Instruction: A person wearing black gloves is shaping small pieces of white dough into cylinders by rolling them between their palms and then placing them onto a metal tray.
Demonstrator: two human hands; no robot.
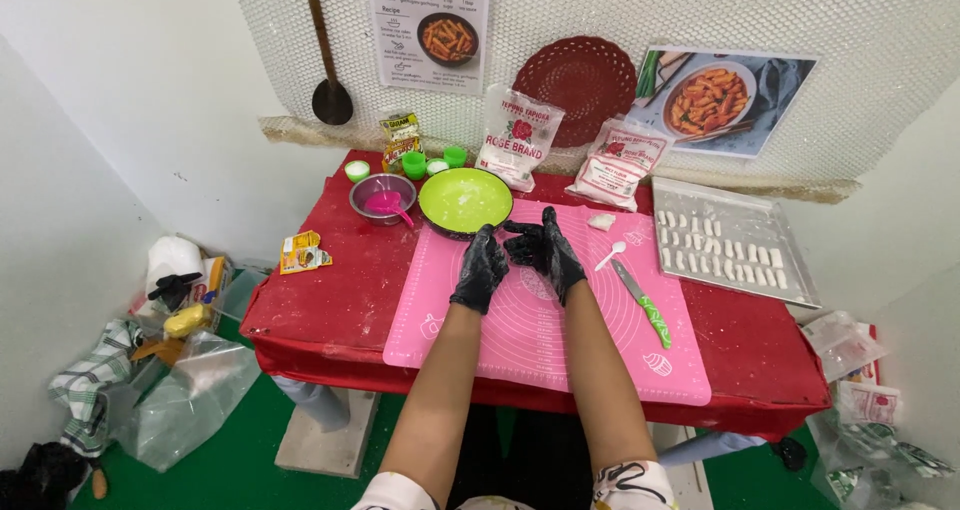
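Observation:
Both of my hands wear black gloves dusted with flour and hover over a pink silicone mat (520,340) on a red-covered table (330,300). My left hand (480,268) hangs with its fingers curled downward and nothing visible in it. My right hand (548,248) is spread with fingers apart, close to the left one, touching nothing I can see. Just beyond them stands a lime-green bowl (465,200) coated with white flour.
A green-handled knife (645,305), a white spoon (610,255) and a small dough lump (601,222) lie on the mat's right. A metal tray (730,242) holds several white dough pieces. Behind are two flour bags (518,135), a steel bowl (383,198) and small green cups (414,164).

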